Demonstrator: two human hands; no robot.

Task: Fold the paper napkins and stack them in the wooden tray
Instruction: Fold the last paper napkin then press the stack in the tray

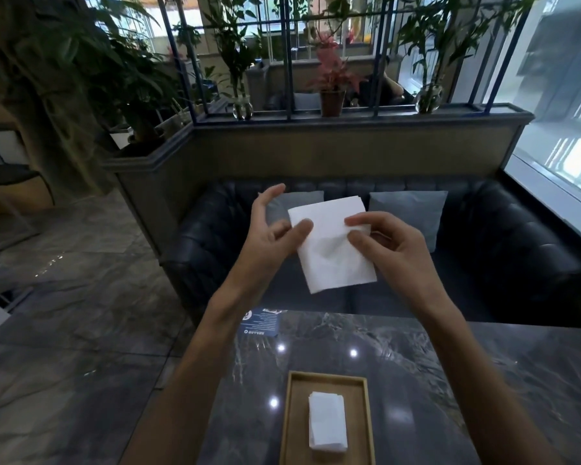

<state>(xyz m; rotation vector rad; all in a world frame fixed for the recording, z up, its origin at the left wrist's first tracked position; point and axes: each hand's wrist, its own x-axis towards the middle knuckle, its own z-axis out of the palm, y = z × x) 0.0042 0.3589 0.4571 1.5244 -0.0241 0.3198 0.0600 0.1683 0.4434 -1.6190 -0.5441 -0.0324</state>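
Observation:
A white paper napkin (331, 250) hangs in the air above the far edge of the table, held up between both hands. My right hand (389, 246) pinches its right edge between thumb and fingers. My left hand (269, 229) touches the left edge with its thumb, while its other fingers are spread apart. Lower down, a wooden tray (294, 414) rests on the table with a small stack of folded white napkins (327, 421) lying in its middle.
The dark marble table (416, 380) carries a blue card (260, 322) at its far left corner. A dark leather sofa (500, 250) with grey cushions stands behind the table. Potted plants line the ledge above it.

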